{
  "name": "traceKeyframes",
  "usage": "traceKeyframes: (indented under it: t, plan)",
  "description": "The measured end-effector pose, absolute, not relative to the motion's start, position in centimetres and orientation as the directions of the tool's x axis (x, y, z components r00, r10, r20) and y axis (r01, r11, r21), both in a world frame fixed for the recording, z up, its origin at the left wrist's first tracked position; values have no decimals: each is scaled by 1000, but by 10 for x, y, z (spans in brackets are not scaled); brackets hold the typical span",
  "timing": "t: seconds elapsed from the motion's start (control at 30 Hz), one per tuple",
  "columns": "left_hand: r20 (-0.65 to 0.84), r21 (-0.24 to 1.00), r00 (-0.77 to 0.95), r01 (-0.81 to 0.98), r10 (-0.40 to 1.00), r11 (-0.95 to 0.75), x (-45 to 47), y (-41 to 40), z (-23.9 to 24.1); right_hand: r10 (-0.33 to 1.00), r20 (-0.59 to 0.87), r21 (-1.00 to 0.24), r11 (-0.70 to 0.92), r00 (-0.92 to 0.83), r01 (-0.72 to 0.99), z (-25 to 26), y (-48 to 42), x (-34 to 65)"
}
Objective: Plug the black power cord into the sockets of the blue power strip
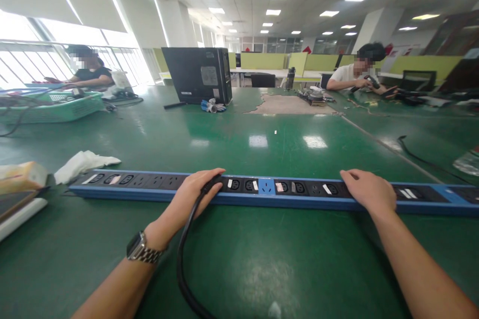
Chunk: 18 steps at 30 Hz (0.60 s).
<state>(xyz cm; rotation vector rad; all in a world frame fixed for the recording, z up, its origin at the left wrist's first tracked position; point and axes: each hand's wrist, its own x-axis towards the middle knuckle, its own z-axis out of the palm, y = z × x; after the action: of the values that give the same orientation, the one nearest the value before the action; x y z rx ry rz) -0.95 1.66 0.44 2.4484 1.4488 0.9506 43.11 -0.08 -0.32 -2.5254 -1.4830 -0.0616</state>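
Note:
A long blue power strip [239, 198] with black sockets lies crosswise on the green table. Small white and pinkish labels sit beside several sockets, and one socket block is blue. My left hand [196, 192], with a watch on its wrist, is closed around a black plug [211, 184] against the strip's top. From that plug a thick black cable [182, 259] curves down toward the front edge of the picture. Farther right, my right hand [370, 190] grips the power strip from above, its fingers partly hidden beyond the far side.
White tissue [86, 163] lies behind the strip's left end. A green basket [71, 109] stands far left, near a seated person [92, 75]. A black computer case [198, 76] stands at the back, gloves [213, 105] before it. Another person [355, 77] sits back right; a thin cable [422, 159] lies right.

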Motion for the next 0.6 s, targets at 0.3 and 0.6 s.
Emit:
traceKeyframes:
  t: [0.3,0.6]
  plan:
    - [425,536,391,617,816,-575,44,12,12,852,138,-158,-484,504,861,-3,-1,430]
    - [367,408,482,684,795,-604,107,15,9,853,145,-154,-481,501,863,-2,-1,429]
